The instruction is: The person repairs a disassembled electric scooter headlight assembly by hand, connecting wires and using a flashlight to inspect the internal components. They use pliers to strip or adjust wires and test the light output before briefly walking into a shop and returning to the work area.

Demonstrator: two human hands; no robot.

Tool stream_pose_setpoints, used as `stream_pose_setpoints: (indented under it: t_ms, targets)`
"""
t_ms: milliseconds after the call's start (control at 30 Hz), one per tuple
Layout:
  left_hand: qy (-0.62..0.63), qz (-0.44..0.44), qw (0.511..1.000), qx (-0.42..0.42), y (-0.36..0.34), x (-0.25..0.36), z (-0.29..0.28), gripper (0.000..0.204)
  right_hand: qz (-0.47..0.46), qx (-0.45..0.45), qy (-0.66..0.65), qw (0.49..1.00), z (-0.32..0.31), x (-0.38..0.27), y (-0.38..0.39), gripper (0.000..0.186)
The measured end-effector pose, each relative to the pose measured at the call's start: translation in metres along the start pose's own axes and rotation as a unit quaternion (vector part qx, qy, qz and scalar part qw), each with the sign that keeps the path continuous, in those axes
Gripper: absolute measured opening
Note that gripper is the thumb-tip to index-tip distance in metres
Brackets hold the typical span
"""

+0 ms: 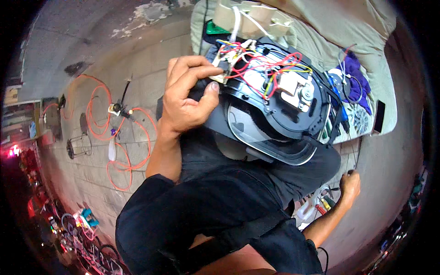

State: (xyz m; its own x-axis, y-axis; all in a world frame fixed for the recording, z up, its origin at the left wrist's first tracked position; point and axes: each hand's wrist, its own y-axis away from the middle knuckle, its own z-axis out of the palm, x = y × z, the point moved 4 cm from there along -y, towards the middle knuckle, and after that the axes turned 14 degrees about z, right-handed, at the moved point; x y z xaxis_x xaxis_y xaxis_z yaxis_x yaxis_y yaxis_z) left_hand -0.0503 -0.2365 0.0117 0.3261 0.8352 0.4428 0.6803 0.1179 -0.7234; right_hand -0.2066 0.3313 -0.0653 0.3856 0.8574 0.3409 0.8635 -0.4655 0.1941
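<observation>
Opened black appliance (pixel 270 105) tilted on my lap, wiring exposed. Left hand (pixel 185 98) fingers clamp its rim beside the red and yellow wires (pixel 261 64). Right hand (pixel 350 183) pinches a thin probe by the floor. Risk as I see it: housing slides, wires snag or tear loose.

left hand (pixel 188 98): raised, fingers curled, thumb pressed in, gripping | left forearm: bare, rising from dark sleeve | right hand (pixel 350 182): low at right, closed in a loose fist | right arm: bare, stretched out and down
</observation>
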Motion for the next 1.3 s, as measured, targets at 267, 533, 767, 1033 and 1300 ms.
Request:
stream_pose_setpoints:
  t_ms: [267,533,767,1033,1300]
  targets:
    - [-0.063,0.021,0.998,-0.01,-0.006,0.008,0.009,0.023,-0.137,0.092,-0.284,0.944,-0.099,-0.076,0.053,0.035]
    - [-0.087,0.037,0.996,0.0,-0.003,0.01,0.013,0.021,-0.369,0.076,-0.459,0.805,-0.159,-0.149,0.111,0.015]
    - [-0.077,0.059,0.995,0.012,0.008,0.004,0.02,0.017,-0.437,0.077,-0.419,0.792,-0.18,-0.18,0.141,0.013]
    - [-0.102,0.049,0.993,0.022,0.011,0.004,0.021,0.014,-0.501,0.08,-0.389,0.769,-0.187,-0.197,0.161,0.012]
    - [-0.075,-0.002,0.996,0.05,0.011,0.004,0.022,0.016,-0.513,0.024,-0.379,0.77,-0.192,-0.21,0.172,0.013]
